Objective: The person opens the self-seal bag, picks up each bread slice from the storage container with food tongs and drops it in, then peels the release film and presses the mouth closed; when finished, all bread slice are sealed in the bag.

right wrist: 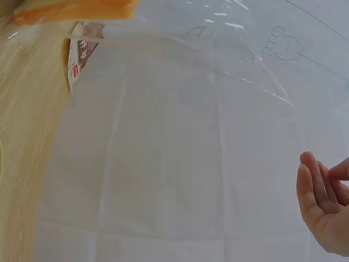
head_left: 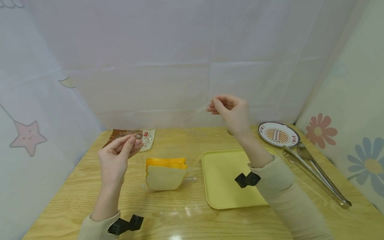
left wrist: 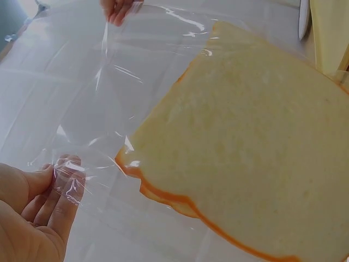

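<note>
Slices of bread (head_left: 166,178) with orange crust stand together in a clear plastic bag (left wrist: 117,82) above the middle of the wooden table. In the left wrist view, the front slice of bread (left wrist: 245,142) shows large through the film. My left hand (head_left: 118,156) pinches one edge of the bag between thumb and fingers, left of the bread. Higher up and to the right, my right hand (head_left: 232,111) pinches another part of the bag's edge. Between both hands the film is stretched wide. Its outline is faint in the head view.
A yellow tray (head_left: 231,180) lies right of the bread, under my right forearm. Behind it are a round patterned plate (head_left: 277,133) and metal tongs (head_left: 321,176). A brown and white packet (head_left: 148,140) lies at the back left. Pale curtains (head_left: 156,83) surround the table.
</note>
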Tool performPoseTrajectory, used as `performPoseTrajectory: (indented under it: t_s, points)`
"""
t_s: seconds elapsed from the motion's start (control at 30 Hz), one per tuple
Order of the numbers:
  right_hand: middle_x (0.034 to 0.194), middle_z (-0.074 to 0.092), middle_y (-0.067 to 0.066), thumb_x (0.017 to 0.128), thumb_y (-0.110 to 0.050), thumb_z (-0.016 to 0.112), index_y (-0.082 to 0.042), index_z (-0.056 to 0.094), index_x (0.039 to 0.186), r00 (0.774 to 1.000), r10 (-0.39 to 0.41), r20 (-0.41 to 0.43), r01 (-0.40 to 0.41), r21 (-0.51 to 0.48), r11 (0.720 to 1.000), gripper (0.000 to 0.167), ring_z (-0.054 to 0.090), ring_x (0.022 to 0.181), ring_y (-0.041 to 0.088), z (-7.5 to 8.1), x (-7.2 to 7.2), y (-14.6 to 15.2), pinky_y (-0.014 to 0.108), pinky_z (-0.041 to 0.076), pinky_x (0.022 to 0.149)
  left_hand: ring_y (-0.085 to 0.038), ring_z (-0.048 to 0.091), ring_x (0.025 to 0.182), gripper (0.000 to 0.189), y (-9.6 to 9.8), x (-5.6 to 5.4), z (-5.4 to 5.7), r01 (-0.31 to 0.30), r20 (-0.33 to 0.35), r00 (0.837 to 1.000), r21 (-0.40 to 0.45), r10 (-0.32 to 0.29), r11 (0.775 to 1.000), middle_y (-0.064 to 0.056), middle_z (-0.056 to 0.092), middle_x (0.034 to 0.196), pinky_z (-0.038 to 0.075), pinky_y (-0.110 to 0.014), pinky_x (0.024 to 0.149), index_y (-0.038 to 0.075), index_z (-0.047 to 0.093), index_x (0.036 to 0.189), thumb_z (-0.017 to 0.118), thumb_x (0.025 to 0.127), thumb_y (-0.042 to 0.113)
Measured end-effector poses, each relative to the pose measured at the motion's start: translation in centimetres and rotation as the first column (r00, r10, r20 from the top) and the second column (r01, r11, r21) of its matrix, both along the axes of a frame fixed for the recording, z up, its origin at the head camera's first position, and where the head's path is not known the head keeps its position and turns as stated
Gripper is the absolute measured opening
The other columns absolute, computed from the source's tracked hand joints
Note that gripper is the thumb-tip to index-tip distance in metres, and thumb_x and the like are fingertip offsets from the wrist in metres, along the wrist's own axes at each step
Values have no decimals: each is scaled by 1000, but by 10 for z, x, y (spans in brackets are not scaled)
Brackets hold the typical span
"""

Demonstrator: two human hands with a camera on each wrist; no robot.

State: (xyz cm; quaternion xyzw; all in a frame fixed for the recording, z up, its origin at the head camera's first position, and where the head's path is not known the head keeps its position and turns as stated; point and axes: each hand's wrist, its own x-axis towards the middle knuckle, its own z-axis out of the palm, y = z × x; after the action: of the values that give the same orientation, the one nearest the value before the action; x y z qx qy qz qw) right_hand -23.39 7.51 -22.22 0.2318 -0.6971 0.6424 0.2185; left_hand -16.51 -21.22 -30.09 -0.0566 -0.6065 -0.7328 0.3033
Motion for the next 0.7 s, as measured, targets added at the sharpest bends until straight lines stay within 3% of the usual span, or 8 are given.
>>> performPoseTrajectory:
  t_s: [0.23, 0.47, 0.7]
  points:
    - [74, 69, -9, 92, -10, 61, 7, 66, 97, 999, -34, -5, 34, -3, 999, 19, 70, 69, 6, 5, 4, 21, 26, 59, 70, -15, 72, 71, 17, 0, 0, 0, -18, 22, 1000, -14, 18, 1000, -6, 74, 78, 58, -27, 68, -10, 68, 98, 64, 86, 2]
    - [78, 71, -1, 91, -16, 64, -1, 69, 94, 997, -77, 12, 77, -29, 997, 17, 70, 71, 8, 6, 2, 41, 23, 59, 70, -15, 72, 70, 16, 0, 0, 0, -33, 40, 999, -15, 33, 999, -8, 74, 78, 58, -27, 68, -9, 69, 97, 64, 86, 2]
    - [74, 71, 0, 88, -8, 65, -3, 70, 86, 1000, -25, -15, 22, -160, 987, 7, 70, 67, 10, 9, 1, 62, 22, 59, 68, -14, 72, 69, 16, 0, -1, -1, -40, 59, 997, -13, 41, 999, -5, 74, 76, 58, -27, 68, -8, 69, 97, 65, 86, 3]
